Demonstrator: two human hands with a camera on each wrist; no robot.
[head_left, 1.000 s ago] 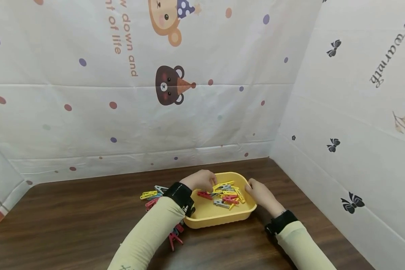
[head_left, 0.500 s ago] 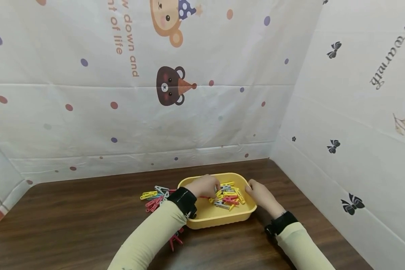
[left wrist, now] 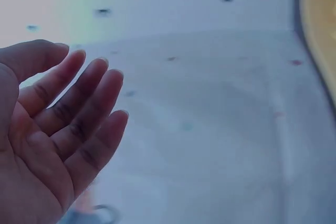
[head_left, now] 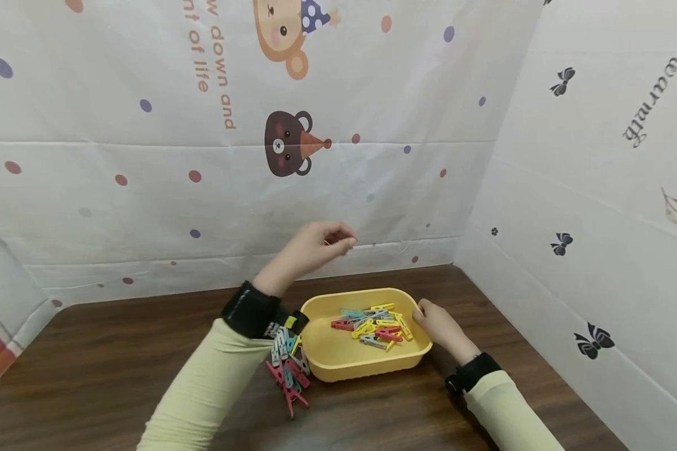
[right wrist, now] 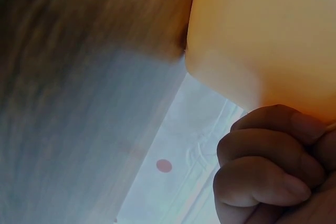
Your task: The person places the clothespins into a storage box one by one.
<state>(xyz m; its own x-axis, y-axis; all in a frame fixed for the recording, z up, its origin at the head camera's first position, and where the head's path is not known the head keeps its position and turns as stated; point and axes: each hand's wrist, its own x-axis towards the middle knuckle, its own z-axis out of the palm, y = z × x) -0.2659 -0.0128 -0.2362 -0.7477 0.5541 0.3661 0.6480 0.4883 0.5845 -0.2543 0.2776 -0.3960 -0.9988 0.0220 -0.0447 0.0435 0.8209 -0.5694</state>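
Observation:
In the head view a yellow plastic basket (head_left: 338, 358) sits on the dark wooden table. Colourful clothespins (head_left: 375, 326) in red, yellow, grey and teal lie inside it. My right hand (head_left: 441, 329) grips the basket's right rim; the right wrist view has its curled fingers (right wrist: 262, 148) against the basket wall (right wrist: 262, 30). Up above the basket's far left side is my left hand (head_left: 316, 245), holding nothing. Its fingers are loosely bent and spread from the thumb in the left wrist view, palm (left wrist: 31, 156) bare.
More clothespins (head_left: 289, 373) lie in a pile on the table (head_left: 118, 369) against the basket's left side, partly hidden by the left wrist band (head_left: 252, 318). A printed white sheet (head_left: 231, 207) hangs behind the table, and another wall sheet (head_left: 541, 275) stands to the right.
My left hand was down among the clothespins in the basket. It has since lifted up and away to the left, leaving a teal clothespin visible there. The right hand keeps its hold.

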